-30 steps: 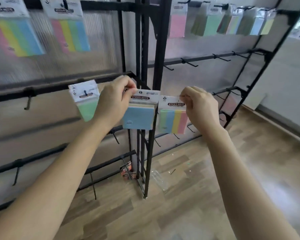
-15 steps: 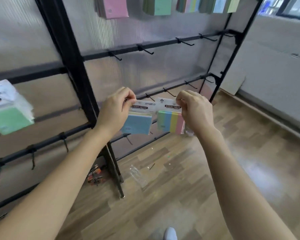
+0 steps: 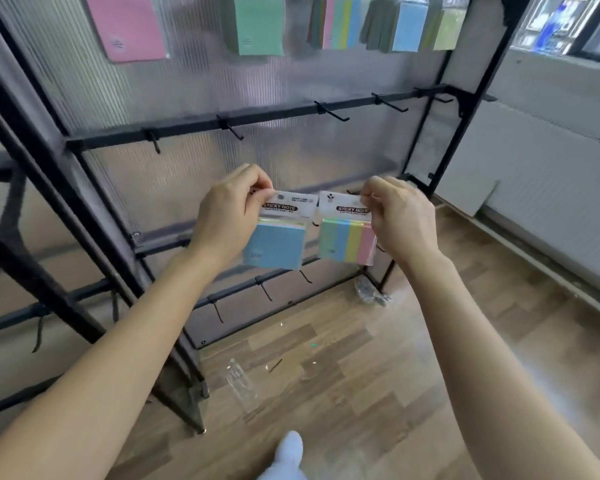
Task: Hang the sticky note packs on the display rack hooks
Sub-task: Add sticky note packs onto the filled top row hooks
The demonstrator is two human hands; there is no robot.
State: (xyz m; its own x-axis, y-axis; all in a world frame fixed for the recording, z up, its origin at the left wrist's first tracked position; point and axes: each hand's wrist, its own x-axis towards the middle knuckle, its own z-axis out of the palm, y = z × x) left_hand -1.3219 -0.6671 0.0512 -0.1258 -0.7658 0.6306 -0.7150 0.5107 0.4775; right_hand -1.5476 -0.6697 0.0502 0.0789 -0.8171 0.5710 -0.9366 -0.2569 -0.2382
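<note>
Blue sticky note pack (image 3: 278, 244) hangs from your left hand (image 3: 229, 216), whose thumb and curled fingers pinch the white header card at its upper left corner; the striped pack (image 3: 347, 242) of green, blue, yellow and pink hangs likewise from your right hand (image 3: 399, 220), pinched at the header's upper right corner. You hold both packs close side by side in front of the black display rack (image 3: 187, 125), below the middle bar and its hooks (image 3: 333, 114); neither pack is on a hook. Along the top row a pink pack (image 3: 129, 26), a green pack (image 3: 257, 24) and several others already hang. A clear plastic wrapper (image 3: 241, 382) lies on the wooden floor (image 3: 361, 375) near the rack's foot
</note>
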